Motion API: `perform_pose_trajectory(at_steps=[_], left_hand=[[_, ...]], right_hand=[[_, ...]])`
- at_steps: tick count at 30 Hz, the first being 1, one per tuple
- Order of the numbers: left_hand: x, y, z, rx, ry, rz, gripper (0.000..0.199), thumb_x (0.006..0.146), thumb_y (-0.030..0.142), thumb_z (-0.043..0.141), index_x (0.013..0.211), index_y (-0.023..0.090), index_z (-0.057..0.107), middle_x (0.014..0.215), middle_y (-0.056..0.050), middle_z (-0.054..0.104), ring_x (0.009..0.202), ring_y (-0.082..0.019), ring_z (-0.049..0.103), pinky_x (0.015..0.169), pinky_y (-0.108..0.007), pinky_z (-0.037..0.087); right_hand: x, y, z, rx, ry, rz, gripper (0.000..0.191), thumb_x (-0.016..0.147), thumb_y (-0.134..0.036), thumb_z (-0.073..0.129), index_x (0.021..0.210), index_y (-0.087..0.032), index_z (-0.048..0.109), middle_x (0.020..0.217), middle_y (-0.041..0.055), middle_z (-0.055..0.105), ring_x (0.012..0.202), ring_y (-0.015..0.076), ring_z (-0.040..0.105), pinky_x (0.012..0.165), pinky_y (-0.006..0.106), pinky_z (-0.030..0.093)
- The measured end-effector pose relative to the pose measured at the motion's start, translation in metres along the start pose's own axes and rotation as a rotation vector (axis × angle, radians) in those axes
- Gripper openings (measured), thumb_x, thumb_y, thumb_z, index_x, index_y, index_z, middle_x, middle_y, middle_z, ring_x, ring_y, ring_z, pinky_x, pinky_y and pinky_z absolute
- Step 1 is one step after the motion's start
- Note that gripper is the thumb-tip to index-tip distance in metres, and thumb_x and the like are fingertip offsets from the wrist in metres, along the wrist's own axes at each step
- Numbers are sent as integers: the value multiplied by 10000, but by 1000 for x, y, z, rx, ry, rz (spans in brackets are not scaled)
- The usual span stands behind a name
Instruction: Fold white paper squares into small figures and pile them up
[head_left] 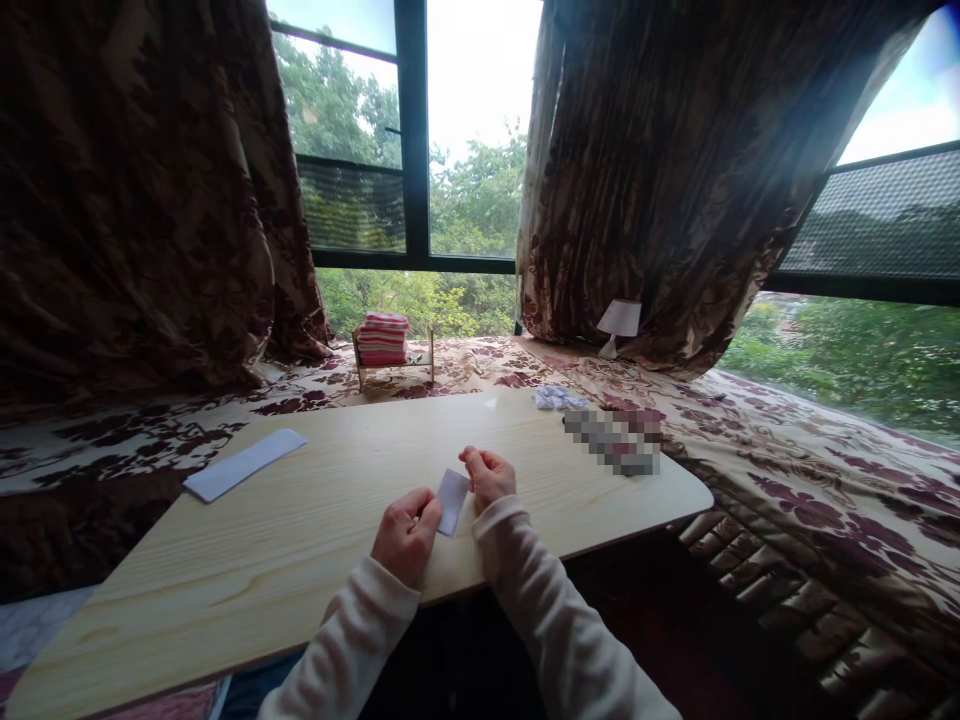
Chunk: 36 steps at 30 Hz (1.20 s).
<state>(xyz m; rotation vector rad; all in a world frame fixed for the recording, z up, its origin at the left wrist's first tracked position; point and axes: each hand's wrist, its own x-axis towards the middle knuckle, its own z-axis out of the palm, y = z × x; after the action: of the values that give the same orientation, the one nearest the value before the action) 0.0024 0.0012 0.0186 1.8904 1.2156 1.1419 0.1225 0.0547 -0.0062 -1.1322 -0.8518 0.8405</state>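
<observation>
Left hand pinches white paper shut between thumb and fingers over the surface — right hand closed at its edge (hold unclear) — best keep left steady, right light, paper flat.

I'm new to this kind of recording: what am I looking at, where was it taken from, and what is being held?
There is no machine: one head-worn camera looks down at a person's own bare hands. The left hand pinches a small white sheet; the right hand is at its edge, its hold unclear. On the pale table lie a long white strip, some small whitish pieces and a pixelated patch I can't identify. Beyond stands a small lamp.
</observation>
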Motion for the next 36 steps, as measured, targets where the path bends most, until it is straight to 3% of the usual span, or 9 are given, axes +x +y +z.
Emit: perform_pose_trajectory(at_steps=[3,6,11,15,21,28,32,36], left_hand=[[1,1,-1,-24,10,-29,281,769,310,393,514,198,354,508,48,340,516,-109,360,498,-231,295],[2,1,-1,-40,4,-44,283,765,320,406,514,198,358,509,46,352,519,-110,368,504,-230,306],[3,1,0,-50,2,-49,278,771,337,405,532,196,393,509,45,364,519,-113,369,501,-228,313],[5,-3,1,-34,5,-29,291,794,348,386,550,191,415,519,45,386,525,-111,385,510,-227,325],[5,-4,4,35,33,-3,302,777,331,416,512,186,436,493,45,396,514,-115,389,512,-240,299],[-1,2,-3,32,116,33,291,743,266,395,460,197,398,469,36,408,545,-131,430,562,-247,334],[3,-2,-4,7,228,-13,241,782,297,376,577,197,454,527,41,427,548,-127,421,538,-236,342],[7,-3,0,0,135,3,228,780,336,431,643,181,525,587,27,508,578,-129,466,548,-231,364]], right_hand=[[-6,-3,-6,7,-155,8,398,648,-510,567,583,-123,635,399,-33,452,379,72,346,371,212,266],[-13,-5,-12,2,-353,14,316,619,-442,637,582,-129,620,434,-39,464,415,67,362,395,202,274],[-14,-6,-16,7,-419,-7,232,578,-349,669,549,-137,580,448,-50,450,448,69,368,436,206,294],[-17,-9,-14,-9,-408,-48,215,577,-302,657,499,-143,535,438,-57,417,448,68,353,431,207,280],[-20,-4,-5,-13,-213,-96,220,599,-283,605,462,-164,481,412,-70,363,418,61,308,391,203,242],[-1,1,-11,18,-65,-79,246,611,-378,586,512,-163,519,440,-54,410,442,75,345,414,213,288],[-6,1,-12,49,-130,-72,267,603,-399,620,542,-151,545,461,-50,421,455,75,359,423,212,304],[-18,-2,-10,68,-223,-51,272,601,-397,640,538,-147,553,464,-42,448,451,79,383,437,220,334]])
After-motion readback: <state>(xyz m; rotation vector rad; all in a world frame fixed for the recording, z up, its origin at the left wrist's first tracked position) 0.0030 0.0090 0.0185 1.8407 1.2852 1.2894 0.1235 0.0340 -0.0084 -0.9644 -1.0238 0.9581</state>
